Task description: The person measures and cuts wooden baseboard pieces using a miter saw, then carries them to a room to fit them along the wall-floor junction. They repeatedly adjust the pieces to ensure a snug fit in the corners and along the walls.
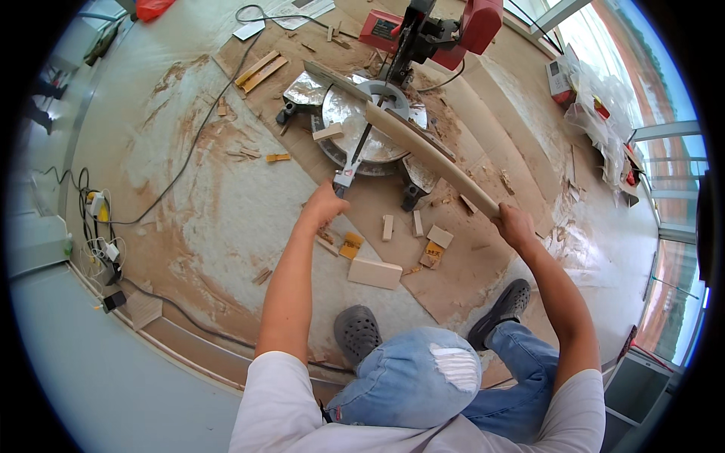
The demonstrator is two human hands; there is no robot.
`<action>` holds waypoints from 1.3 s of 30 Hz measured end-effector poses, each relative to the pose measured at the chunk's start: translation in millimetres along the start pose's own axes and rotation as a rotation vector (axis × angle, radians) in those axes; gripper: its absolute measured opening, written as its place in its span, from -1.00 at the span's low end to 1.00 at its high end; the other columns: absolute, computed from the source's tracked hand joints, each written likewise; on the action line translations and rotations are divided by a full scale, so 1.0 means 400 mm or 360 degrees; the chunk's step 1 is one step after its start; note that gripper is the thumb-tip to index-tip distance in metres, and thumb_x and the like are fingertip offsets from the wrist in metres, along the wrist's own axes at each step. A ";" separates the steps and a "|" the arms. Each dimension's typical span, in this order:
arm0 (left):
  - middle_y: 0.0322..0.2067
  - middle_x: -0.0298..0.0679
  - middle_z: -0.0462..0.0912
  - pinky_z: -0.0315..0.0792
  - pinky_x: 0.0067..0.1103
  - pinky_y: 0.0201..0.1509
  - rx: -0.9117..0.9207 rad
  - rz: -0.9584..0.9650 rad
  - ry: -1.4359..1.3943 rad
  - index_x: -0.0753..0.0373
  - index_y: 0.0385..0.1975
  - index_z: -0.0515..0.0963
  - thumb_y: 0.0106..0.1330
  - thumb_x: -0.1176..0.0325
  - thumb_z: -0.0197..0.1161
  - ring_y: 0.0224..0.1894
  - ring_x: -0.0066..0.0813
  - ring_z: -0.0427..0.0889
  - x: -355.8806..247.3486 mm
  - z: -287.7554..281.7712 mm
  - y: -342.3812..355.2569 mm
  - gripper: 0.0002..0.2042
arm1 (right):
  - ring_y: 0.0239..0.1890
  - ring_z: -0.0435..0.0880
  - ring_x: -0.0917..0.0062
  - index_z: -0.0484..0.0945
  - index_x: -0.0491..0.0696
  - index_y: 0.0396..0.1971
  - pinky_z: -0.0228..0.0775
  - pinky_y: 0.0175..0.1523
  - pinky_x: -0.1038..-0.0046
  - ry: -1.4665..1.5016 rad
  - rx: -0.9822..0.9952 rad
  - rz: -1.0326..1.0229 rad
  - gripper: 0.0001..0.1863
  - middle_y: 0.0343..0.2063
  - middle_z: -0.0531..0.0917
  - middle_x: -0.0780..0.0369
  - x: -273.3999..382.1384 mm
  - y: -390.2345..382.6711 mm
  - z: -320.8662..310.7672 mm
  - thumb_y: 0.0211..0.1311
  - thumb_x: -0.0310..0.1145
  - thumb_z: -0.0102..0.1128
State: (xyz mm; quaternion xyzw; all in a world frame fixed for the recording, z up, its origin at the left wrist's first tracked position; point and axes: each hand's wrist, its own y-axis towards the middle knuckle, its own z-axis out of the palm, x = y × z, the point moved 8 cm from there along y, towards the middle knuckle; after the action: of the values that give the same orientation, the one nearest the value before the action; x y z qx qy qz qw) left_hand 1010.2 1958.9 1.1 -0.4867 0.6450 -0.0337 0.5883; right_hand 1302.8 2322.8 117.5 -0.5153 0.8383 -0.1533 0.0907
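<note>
Left hand (326, 205) is wrapped around the handle (346, 177) at the front of the mitre saw (355, 140), upper centre; right hand (515, 226) has its grip around the near end of the long board (442, 166), which slants up from right of centre to the saw. And here's the danger: with only that one hand visibly steadying it, the board could twist or slide if that grip slackens. Watch the loose block (328, 132) on the saw's turntable too; swinging the handle might jam it. Scattered offcuts (375, 273), lower centre, could roll a shoe (357, 332).
</note>
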 end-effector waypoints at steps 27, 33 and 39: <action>-0.45 -0.20 0.53 0.47 -0.49 -0.58 0.0171 -0.0081 -0.0016 0.36 0.19 0.27 0.04 0.38 0.33 -0.59 -0.44 0.52 -0.042 0.034 -0.016 -0.35 | -0.36 0.69 0.07 0.43 -0.12 -0.27 0.51 -0.23 0.09 0.0038 -0.0116 -0.0461 -0.61 -0.48 0.68 0.04 0.318 0.321 -0.154 0.43 -0.04 0.12; -0.46 -0.20 0.52 0.49 -0.47 -0.57 0.0129 0.0010 -0.0169 0.44 0.09 0.29 0.05 0.38 0.31 -0.59 -0.42 0.54 -0.015 0.047 -0.004 -0.42 | -0.17 0.68 0.17 0.50 -0.09 -0.23 0.53 -0.15 0.17 0.0087 -0.0425 -0.0471 -0.63 -0.30 0.65 0.08 0.319 0.325 -0.150 0.40 -0.03 0.16; -0.50 -0.18 0.52 0.49 -0.46 -0.59 0.0096 0.0072 -0.0156 0.47 -0.06 0.32 0.03 0.36 0.30 -0.64 -0.39 0.56 -0.048 0.088 -0.014 -0.50 | -0.14 0.66 0.17 0.52 -0.07 -0.24 0.52 -0.12 0.16 0.0209 -0.0461 -0.0507 -0.60 -0.28 0.62 0.11 0.289 0.374 -0.139 0.35 0.01 0.21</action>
State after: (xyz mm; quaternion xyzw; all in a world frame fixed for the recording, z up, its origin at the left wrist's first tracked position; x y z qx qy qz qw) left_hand 1038.3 1987.5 7.7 -0.4552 0.6250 -0.0160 0.6340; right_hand 1108.3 2292.1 117.9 -0.6377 0.7637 -0.0769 -0.0644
